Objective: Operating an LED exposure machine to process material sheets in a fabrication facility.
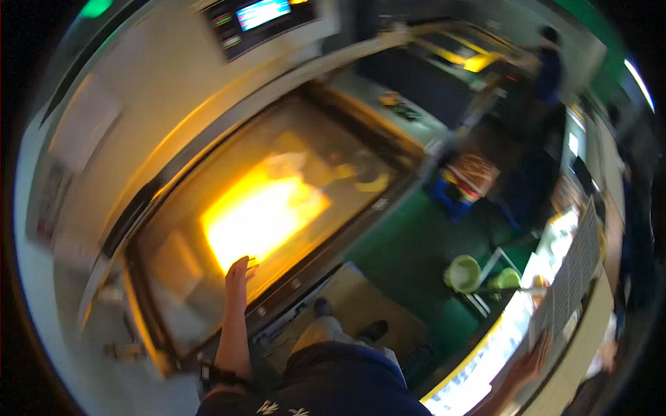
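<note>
My left hand [238, 270] reaches over the near edge of a wide framed machine bed [177, 305]. Its fingertips overlap the lower corner of a glowing yellow-white rectangle [260, 211] on the bed. Motion blur hides whether those fingers hold anything. Off to the right, my right hand [534, 360] grips the lower end of a flat grey panel [570, 267] with a fine grid pattern. The panel stands tilted beside a brightly lit light table [468, 371] and partly covers it.
A control screen [263, 12] is on the pale machine housing behind the bed. Green buckets [463, 274] stand on the green floor, near a blue crate [451, 197] with brown material on top. Another person [548, 66] stands at the far right, by a second machine bed.
</note>
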A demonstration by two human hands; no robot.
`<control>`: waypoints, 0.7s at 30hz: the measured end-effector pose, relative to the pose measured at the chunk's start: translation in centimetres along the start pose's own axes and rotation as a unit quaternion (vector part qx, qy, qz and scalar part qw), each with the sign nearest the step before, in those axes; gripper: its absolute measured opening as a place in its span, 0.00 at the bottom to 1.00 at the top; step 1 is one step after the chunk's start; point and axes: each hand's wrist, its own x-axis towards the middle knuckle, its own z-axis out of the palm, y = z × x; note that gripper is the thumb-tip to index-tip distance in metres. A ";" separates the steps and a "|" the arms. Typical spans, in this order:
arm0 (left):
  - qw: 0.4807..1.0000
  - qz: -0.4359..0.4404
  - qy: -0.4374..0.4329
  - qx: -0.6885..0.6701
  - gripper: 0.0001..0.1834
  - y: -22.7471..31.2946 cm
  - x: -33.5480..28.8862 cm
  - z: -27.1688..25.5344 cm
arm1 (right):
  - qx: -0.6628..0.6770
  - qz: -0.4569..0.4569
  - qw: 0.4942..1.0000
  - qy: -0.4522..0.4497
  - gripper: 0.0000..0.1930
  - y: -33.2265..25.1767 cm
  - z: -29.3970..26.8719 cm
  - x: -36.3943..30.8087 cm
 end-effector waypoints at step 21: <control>0.742 0.368 -0.177 -0.532 0.21 23.2 -2.5 -8.9 | 0.276 -0.604 0.674 -0.324 0.23 -68.0 29.3 -2.1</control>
